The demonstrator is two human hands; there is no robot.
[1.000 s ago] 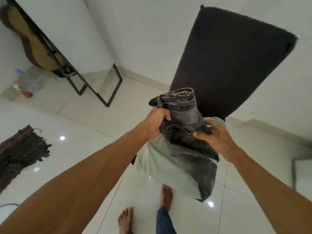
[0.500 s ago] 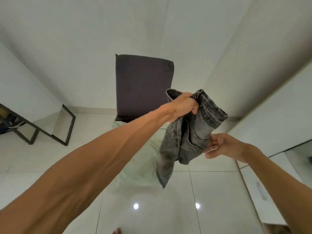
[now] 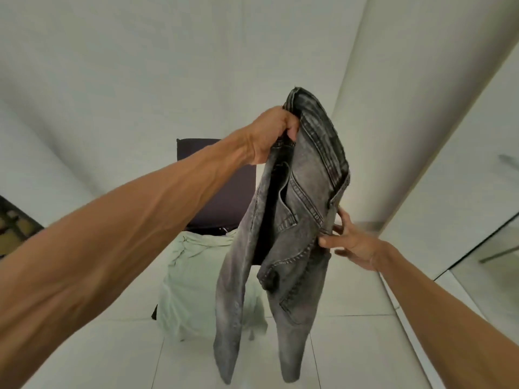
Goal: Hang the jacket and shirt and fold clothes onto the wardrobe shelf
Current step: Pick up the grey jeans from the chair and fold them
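Grey washed jeans [image 3: 292, 220] hang in the air in front of me, waistband up and both legs dangling. My left hand [image 3: 271, 134] grips the waistband at its upper left. My right hand [image 3: 349, 240] reaches in from the right, its fingertips touching the side seam near the pocket; its fingers look spread and fairly straight. A pale green garment [image 3: 196, 284] lies draped over the seat of a dark chair [image 3: 213, 181] behind the jeans.
White tiled floor lies below. A white wall is behind the chair, and a white panel with a glossy mirrored surface [image 3: 483, 240] runs along the right. A dark frame edge [image 3: 14, 220] shows at the far left.
My left hand has lifted the jeans higher and they have unrolled, legs now hanging long. The right hand dropped off the bundle to touch the side seam. The view swung right.
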